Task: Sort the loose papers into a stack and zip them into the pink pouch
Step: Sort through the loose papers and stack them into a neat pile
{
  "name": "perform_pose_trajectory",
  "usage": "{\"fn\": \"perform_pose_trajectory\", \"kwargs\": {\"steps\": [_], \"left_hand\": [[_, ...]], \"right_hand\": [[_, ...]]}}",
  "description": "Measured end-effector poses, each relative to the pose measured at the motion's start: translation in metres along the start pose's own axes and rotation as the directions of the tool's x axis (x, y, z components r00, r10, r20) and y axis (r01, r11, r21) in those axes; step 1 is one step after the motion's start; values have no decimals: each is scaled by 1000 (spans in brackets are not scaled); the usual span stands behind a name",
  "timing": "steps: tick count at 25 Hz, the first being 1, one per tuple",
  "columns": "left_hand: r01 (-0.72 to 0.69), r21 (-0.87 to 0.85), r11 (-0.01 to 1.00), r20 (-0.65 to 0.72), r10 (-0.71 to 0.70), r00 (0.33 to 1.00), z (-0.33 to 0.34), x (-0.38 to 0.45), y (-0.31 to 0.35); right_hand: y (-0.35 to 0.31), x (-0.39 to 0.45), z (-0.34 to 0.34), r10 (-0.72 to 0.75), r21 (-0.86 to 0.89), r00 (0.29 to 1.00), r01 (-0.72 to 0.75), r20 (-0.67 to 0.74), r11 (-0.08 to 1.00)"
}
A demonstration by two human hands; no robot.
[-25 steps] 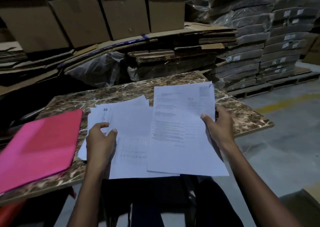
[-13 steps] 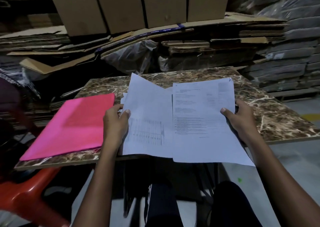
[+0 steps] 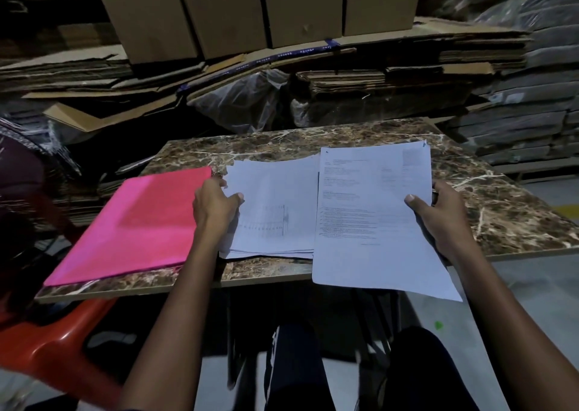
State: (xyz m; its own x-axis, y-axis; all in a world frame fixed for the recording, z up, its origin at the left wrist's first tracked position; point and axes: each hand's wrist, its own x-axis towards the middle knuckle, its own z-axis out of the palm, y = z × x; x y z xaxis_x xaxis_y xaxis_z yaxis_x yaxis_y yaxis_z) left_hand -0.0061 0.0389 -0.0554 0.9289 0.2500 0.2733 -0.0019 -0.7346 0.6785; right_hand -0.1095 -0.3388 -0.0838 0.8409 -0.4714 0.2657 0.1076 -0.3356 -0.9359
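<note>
Head view shows the left hand pinching the paper stack beside the pink pouch, right hand gripping loose sheets; thin, floppy paper likely handles best by its edges.

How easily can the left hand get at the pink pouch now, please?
Probably yes, but not at once. The pink pouch lies uncovered on the table right beside the left hand, nothing between them. However, its fingers grip the paper stack, which must be released first.
</note>
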Motion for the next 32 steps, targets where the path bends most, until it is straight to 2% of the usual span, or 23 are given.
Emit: {"fn": "perform_pose_trajectory", "kwargs": {"steps": [6, 9, 12, 17, 19, 21, 24, 27, 29, 32], "left_hand": [[-54, 85, 995, -46, 58, 997, -17, -7, 6], [-40, 140, 989, -22, 44, 999, -26, -17, -2], [-79, 81, 994, 9, 78, 997, -31, -36, -6], [-142, 37, 989, -82, 145, 986, -40, -61, -9], [-222, 45, 974, -151, 226, 962, -40, -81, -6], [-309, -33, 951, -178, 299, 938, -39, -110, 7], [-334, -215, 918, -88, 322, 943, -26, -144, 30], [-172, -376, 911, 97, 223, 970, -16, -145, 51], [-51, -453, 890, 210, 162, 964, -14, -140, 62], [23, -571, 821, 278, 167, 946, -12, -135, 69]], "right_hand": [[7, 2, -1, -17, -9, 1000, 17, 9, 1000], [8, 2, 1, -6, -3, 1000, 6, 14, 1000], [6, 1, 2, 5, -14, 1000, -5, -3, 1000], [-1, -4, 3, 11, -45, 1000, -10, 13, 999], [-4, -7, 4, 9, -46, 1000, -8, 15, 999], [-8, -12, 6, 6, -29, 1000, -5, 24, 1000], [-11, -19, 8, 6, 32, 998, -8, 59, 999], [-16, -29, 8, -2, 108, 997, -7, 82, 994], [-23, -37, 9, -15, 138, 997, 4, 76, 990], [-39, -48, 12, -21, 187, 999, 13, 41, 982]]}}
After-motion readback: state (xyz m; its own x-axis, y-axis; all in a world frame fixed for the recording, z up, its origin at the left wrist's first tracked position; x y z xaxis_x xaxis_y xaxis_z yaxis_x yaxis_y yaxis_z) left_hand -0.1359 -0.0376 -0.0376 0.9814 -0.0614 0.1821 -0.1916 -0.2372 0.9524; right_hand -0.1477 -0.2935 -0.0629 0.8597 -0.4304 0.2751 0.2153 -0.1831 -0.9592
